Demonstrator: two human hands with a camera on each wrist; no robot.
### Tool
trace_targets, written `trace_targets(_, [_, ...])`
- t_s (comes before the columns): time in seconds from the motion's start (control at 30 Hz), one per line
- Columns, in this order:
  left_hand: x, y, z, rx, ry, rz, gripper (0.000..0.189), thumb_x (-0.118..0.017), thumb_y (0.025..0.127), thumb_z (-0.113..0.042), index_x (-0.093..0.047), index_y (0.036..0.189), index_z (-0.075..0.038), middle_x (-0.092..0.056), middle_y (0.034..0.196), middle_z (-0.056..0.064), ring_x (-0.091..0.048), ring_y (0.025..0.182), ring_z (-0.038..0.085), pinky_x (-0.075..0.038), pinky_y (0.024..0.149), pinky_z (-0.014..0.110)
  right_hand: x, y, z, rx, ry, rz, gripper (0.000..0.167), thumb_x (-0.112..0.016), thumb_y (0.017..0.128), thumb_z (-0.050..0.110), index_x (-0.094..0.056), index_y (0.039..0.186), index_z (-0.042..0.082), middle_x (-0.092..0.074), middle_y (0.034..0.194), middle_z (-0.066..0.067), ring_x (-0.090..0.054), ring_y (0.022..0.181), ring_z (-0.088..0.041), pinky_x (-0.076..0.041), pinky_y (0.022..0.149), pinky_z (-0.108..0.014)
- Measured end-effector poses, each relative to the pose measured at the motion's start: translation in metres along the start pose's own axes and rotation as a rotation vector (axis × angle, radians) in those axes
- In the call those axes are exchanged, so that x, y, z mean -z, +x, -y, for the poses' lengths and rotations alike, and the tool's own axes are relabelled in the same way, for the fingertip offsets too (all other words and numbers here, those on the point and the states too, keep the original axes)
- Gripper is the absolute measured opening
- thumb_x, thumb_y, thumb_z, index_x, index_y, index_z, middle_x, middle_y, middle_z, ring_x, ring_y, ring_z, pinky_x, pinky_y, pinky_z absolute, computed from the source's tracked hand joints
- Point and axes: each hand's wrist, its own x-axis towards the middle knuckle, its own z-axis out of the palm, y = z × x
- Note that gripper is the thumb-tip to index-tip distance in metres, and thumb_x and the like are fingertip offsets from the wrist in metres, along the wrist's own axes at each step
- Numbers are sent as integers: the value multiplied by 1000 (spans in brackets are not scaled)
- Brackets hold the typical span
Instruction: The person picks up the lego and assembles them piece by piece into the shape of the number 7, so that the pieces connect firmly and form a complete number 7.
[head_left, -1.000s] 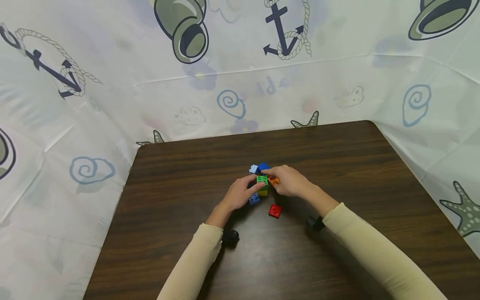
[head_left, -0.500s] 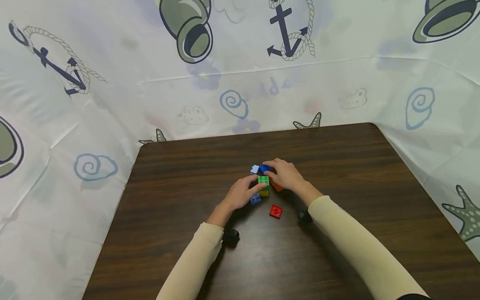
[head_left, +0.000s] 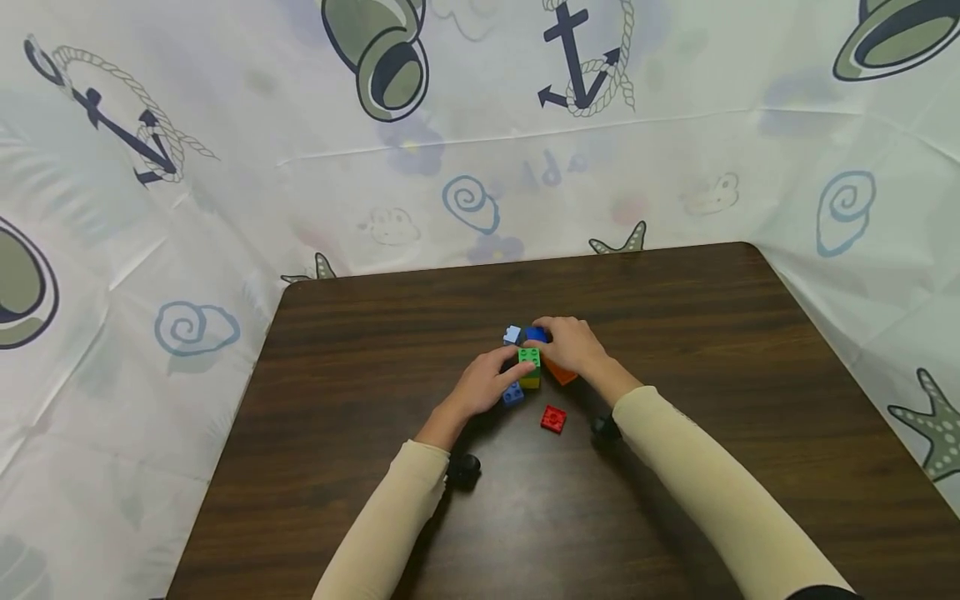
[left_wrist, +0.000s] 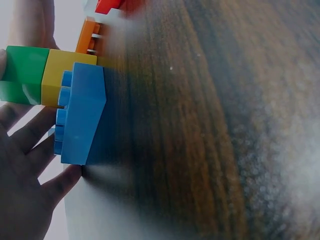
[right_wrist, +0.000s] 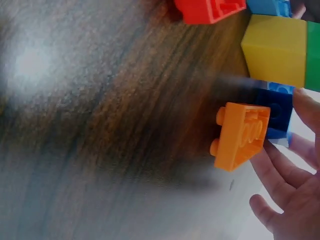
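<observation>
Orange brick [right_wrist: 236,136] underside, right-wrist only

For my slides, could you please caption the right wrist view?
Right hand at a dark blue block, with an upturned orange block in front.

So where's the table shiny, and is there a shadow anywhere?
Right wrist view: round white glare on the table, upper left; left wrist view: pale glare, right edge; head view: soft sheen low down, dark shadow beside the right sleeve.
</observation>
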Motion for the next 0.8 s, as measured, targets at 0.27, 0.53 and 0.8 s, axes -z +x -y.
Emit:
trace_targets(0.27, [-2,3,2,18,18,1,63,-46,97,-60,-54,139,-14,-59,133,5,-56,118,23,-42,102,47,13,-9,-5,-30,151,-181,42,-73,86,22,-58,123,9,-66,113,-15,-62,94,-30,-53,84,-46])
trace_targets(0.53, [-1,3,2,28,23,8,66,-48,97,-59,-51,142,-11,-55,140,8,-52,126,25,-39,105,47,42,-23,1,108,458,-190,31,-72,90,12,-56,117,9,-64,120,-14,-64,102,-29,-53,88,-46])
trace_targets(0.8, [0,3,1,-12,-13,6,56,-50,97,-56,-56,137,-16,-62,129,1,-57,116,19,-43,101,46,50,-44,15,354,369,-32,28,-71,90,8,-58,114,13,-64,117,-9,-66,104,-27,-54,87,-47])
